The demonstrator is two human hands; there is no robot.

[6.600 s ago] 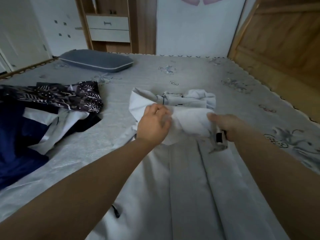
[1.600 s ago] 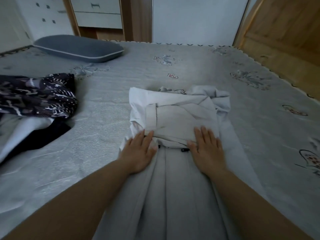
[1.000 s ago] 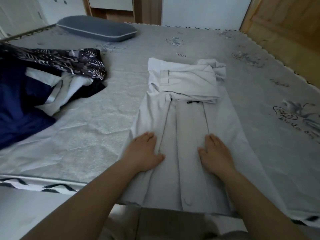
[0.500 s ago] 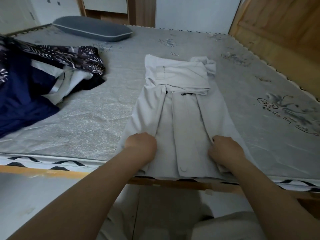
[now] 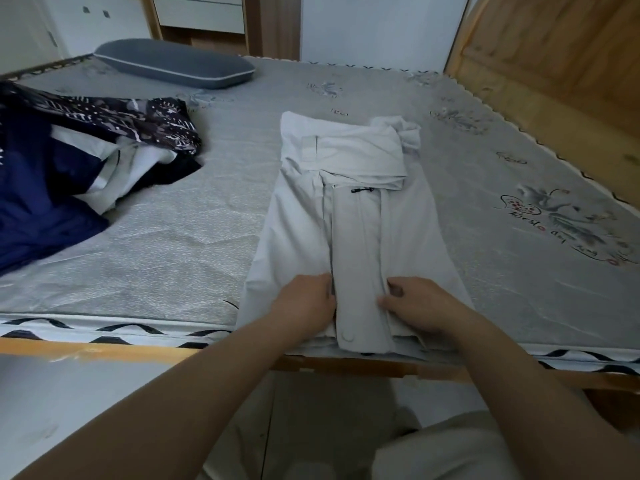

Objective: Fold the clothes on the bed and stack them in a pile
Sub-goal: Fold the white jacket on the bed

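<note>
A pale grey jacket [image 5: 349, 220] lies lengthwise on the bed [image 5: 173, 265], its upper part folded down into a thick band at the far end. Its hem reaches the bed's near edge. My left hand [image 5: 304, 306] grips the fabric left of the centre placket near the hem. My right hand [image 5: 412, 303] grips the fabric right of the placket, thumb on top. The placket strip between them stands up as a narrow ridge. A heap of unfolded clothes [image 5: 69, 168], navy, white and dark patterned, lies at the left.
A grey pillow [image 5: 176, 64] lies at the far left of the bed. A wooden headboard [image 5: 561, 74] runs along the right side. The bed's wooden rail [image 5: 104, 351] is at the near edge, with floor and my knee [image 5: 446, 452] below.
My hands slid down the jacket from the folded band to the hem, curled into the fabric, and have now drawn inward toward the centre placket.
</note>
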